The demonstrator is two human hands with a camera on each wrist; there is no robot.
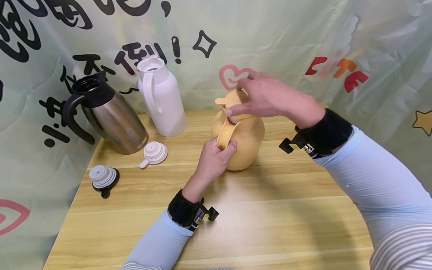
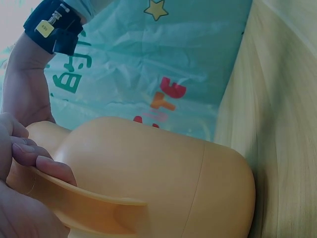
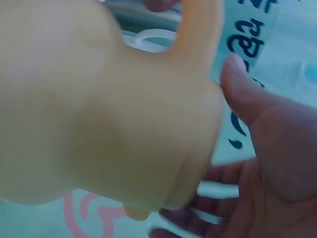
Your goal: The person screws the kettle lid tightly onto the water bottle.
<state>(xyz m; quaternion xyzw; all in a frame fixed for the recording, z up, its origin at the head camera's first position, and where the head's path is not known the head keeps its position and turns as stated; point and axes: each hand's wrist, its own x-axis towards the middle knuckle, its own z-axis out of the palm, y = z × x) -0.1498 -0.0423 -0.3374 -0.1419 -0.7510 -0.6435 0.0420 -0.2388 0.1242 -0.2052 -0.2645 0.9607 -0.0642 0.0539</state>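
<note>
1. At far left, the steel jug is left uncapped; a dark mouth is seen, but its contents cannot be made out.
2. Nearer, the black-rimmed stopper is laid on the tabletop, stepped side up.
3. Just to its right and farther off, the white stopper is laid likewise, stepped side up.
4. Behind it, the white jug is stood uncapped; what it holds is hidden.
5. At centre, the handle of the yellow jug is grasped by the left hand; this grip is best kept firm so that twisting is resisted.
6. The yellow jug is stood upright on the tabletop, right of the white jug. Its base should be kept flat; its contents cannot be seen.
7. Above, the lid is grasped between thumb and fingers by the right hand. Lid handling is judged to be the step in hand; whether it is seated cannot be told. Force should be applied squarely, without tilting.
</note>
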